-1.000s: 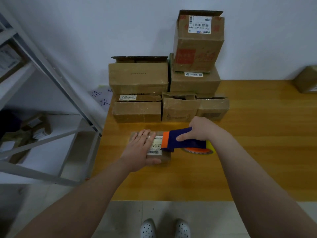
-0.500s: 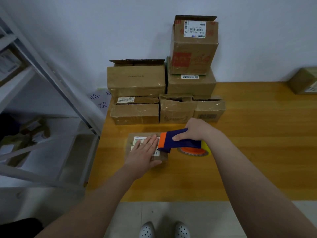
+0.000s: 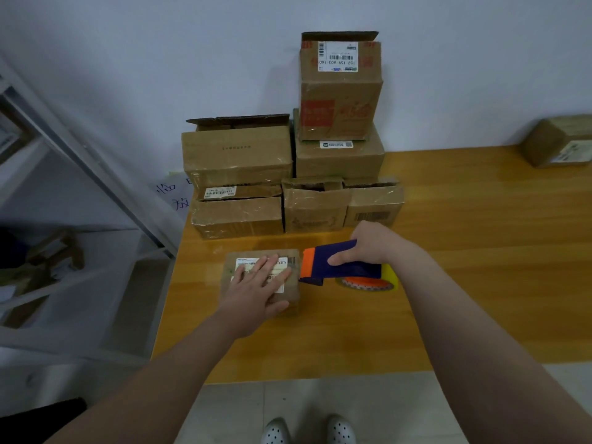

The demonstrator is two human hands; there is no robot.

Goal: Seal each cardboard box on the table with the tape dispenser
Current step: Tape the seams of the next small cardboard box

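Now one small cardboard box (image 3: 290,301) on the tabletop (image 3: 480,267) is being sealed. The left hand (image 3: 256,290) lays its fingers (image 3: 272,267), straight and slightly spread, flat on the labelled top. The right hand (image 3: 374,243) curls its fingers round the tape dispenser (image 3: 323,267), whose orange nose sits just right of the left fingertips, at the box's edge. Next, I judge, that nose must meet the lid and draw across. Beyond the fingers the stacked boxes (image 3: 237,216) stand, some with flaps raised and their contents hidden.

A parcel packing room: stacked, labelled cardboard boxes (image 3: 237,155) on a wooden table (image 3: 464,251), metal shelving (image 3: 96,174) alongside.
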